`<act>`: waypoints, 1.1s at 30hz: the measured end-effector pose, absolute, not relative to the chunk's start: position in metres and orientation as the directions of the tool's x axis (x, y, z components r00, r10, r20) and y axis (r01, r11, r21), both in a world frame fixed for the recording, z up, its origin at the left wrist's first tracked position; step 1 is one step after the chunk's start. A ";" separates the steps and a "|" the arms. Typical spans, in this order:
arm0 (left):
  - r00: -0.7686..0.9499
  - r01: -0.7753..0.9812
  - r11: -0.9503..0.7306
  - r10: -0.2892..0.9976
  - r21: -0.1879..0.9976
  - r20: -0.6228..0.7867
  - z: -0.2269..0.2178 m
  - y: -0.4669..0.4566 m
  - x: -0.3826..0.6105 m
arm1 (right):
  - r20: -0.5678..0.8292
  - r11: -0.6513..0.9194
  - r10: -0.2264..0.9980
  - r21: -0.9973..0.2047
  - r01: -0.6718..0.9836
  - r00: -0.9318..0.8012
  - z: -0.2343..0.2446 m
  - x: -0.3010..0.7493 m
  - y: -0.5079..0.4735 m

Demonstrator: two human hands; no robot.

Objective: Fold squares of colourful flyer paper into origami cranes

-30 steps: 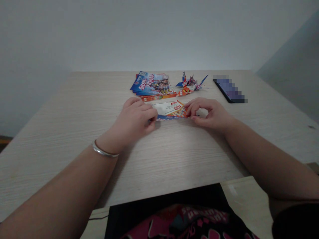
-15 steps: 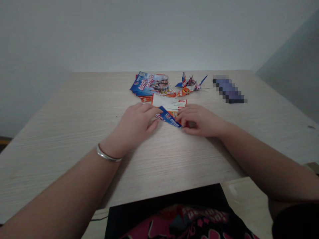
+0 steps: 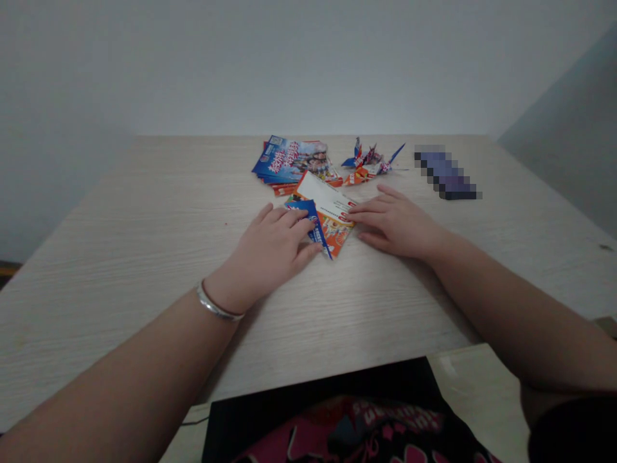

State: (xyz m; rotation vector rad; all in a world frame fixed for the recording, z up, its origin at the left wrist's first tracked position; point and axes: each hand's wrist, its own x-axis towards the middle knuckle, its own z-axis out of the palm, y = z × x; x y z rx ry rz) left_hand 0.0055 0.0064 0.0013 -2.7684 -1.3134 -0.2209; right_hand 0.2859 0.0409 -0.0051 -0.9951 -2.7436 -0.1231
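A printed paper sheet (image 3: pixel 332 225) lies on the table between my hands. Its orange and white side faces up, and a blue triangular flap is folded over at its left corner. My left hand (image 3: pixel 277 241) rests on that blue flap with the fingers stretched out. At the sheet's right edge, my right hand (image 3: pixel 398 222) touches the paper with its fingertips, fingers extended and slightly apart. Just beyond the sheet sits a stack of blue and red printed leaflets (image 3: pixel 294 161). Several folded paper cranes (image 3: pixel 369 164) stand to the right of that stack.
A pixelated dark, phone-like object (image 3: pixel 446 173) lies at the back right of the pale wooden table (image 3: pixel 120 238). A wall (image 3: pixel 308 71) rises behind the table. Near my lap is a black flat surface (image 3: pixel 241 411) with patterned dark and pink cloth (image 3: pixel 366 431).
The sheet has turned clockwise, so its blue flap now sits under my left hand and more of the orange print shows. My right hand's fingers have straightened from a curled pose.
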 end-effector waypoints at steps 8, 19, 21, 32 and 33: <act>0.621 0.782 -0.621 0.766 -0.059 0.165 -0.022 0.007 -0.003 | 0.303 0.913 0.403 -0.067 0.402 -0.864 -0.007 0.272 0.037; 0.600 0.799 -0.599 0.788 -0.058 0.138 -0.027 0.009 -0.007 | 0.219 0.845 0.526 -0.022 0.535 -0.822 -0.009 0.291 0.042; 0.603 0.797 -0.601 0.785 -0.062 0.143 -0.026 0.010 -0.007 | 0.224 0.860 0.491 0.025 0.509 -0.842 -0.003 0.289 0.039; 0.828 0.544 -0.838 0.531 -0.033 0.181 -0.007 0.015 0.003 | 0.119 0.800 0.595 0.005 0.599 -0.795 0.015 0.276 0.018; 0.830 0.538 -0.843 0.527 -0.013 0.184 -0.008 0.014 0.003 | 0.125 0.780 0.624 -0.035 0.625 -0.771 0.015 0.276 0.018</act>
